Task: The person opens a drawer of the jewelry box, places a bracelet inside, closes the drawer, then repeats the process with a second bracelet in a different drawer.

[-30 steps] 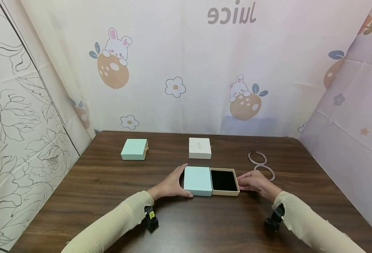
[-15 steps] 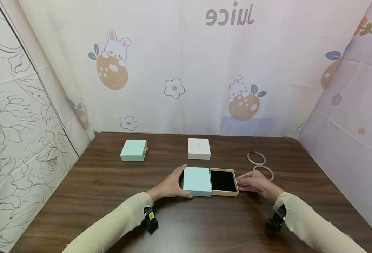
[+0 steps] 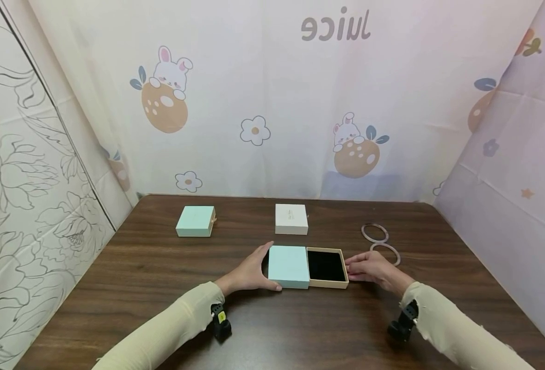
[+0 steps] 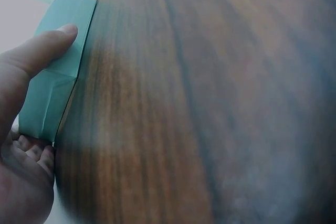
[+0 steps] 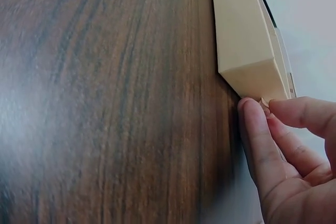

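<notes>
A mint-green drawer-style gift box (image 3: 288, 264) lies mid-table, its cream drawer (image 3: 328, 283) pulled out to the right and showing a black lining (image 3: 326, 265). My left hand (image 3: 249, 272) grips the box's left end. In the left wrist view, the thumb (image 4: 55, 43) presses the near side of the mint sleeve (image 4: 50, 100), while the other fingers curl behind its end. My right hand (image 3: 376, 269) is at the drawer's right end. In the right wrist view, its thumb and fingers (image 5: 254, 116) pinch a small ribbon tab (image 5: 265, 103) on the cream drawer (image 5: 244, 24).
Farther back stand a second mint box (image 3: 195, 221) at left and a white box (image 3: 291, 218) in the middle. Two pale ring-shaped bangles (image 3: 378, 242) lie touching or overlapping just beyond my right hand. A printed curtain (image 3: 295, 103) hangs behind the table's (image 3: 272, 329) back edge.
</notes>
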Action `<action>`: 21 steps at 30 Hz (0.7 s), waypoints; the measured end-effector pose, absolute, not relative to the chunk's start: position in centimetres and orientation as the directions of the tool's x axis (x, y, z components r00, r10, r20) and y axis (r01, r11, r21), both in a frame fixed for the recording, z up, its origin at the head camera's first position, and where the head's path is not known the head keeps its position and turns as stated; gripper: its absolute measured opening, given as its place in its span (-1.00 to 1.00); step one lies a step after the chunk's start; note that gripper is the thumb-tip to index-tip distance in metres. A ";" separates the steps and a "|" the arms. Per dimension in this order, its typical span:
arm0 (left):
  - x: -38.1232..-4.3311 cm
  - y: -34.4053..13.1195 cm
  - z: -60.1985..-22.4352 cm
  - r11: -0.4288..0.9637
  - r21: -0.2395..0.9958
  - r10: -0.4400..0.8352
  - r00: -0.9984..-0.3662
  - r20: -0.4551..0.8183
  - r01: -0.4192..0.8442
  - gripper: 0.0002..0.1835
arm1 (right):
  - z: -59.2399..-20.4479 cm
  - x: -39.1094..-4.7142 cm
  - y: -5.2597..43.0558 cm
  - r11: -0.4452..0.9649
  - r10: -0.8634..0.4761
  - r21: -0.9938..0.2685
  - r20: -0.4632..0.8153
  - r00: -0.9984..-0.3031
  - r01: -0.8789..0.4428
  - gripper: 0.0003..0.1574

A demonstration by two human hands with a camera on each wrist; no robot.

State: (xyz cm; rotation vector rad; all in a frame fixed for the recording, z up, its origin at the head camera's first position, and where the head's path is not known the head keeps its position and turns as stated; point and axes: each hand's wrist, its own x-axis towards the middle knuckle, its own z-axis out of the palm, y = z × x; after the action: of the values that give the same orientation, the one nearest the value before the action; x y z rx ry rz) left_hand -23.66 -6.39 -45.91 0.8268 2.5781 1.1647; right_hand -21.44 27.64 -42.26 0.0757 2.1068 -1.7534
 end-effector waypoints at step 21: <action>-23.8 -6.4 -46.0 0.528 0.742 0.566 -0.822 0.056 0.414 0.24 | -37.6 -23.5 34.6 0.428 -0.028 -0.876 -0.258 -0.966 0.221 -0.59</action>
State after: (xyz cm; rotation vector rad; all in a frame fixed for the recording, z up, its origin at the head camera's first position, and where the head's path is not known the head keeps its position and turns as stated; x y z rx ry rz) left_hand -23.80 -6.41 -46.05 0.8356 2.5732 1.1720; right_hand -23.52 34.57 -37.64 0.1694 2.4491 -1.5565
